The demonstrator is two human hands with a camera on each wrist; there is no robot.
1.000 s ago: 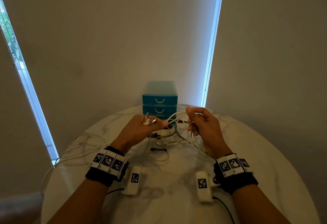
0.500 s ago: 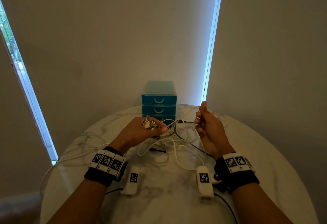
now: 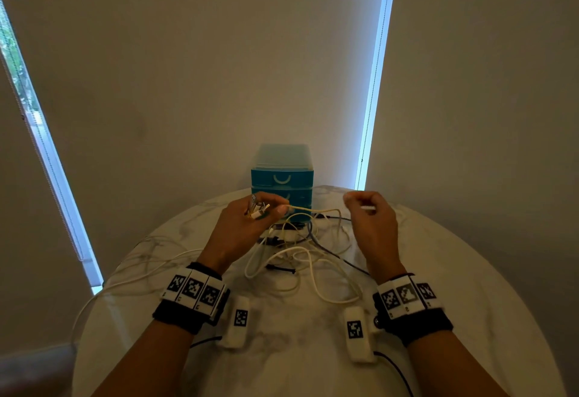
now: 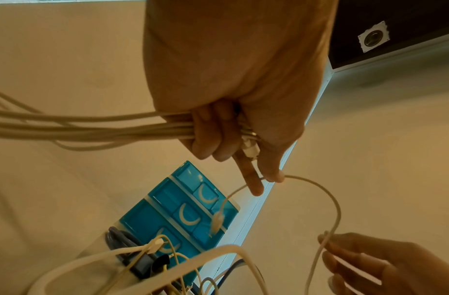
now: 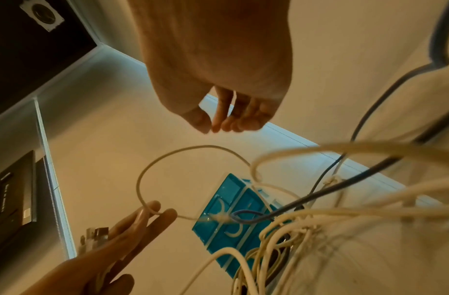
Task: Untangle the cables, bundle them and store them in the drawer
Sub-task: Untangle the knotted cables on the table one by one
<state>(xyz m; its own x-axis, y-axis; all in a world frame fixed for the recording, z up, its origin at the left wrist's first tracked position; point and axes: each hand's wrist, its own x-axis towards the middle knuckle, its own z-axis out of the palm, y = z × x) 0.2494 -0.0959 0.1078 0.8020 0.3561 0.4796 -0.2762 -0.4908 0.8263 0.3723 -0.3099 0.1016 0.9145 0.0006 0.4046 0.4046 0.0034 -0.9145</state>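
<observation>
Untangling underway, approx. halfway; no bundling or storing yet.
Cables [image 3: 300,252] mostly lie knotted on the surface [image 3: 282,349] in front of the shut drawers [image 3: 282,179]. Left hand [image 3: 241,227] grips several sorted cable ends, its fingers [image 4: 273,175] pinching one thin cable [image 4: 327,197]. Right hand [image 3: 372,224] fingers curled, probably round that cable's far end, w/ the view blurred.
</observation>
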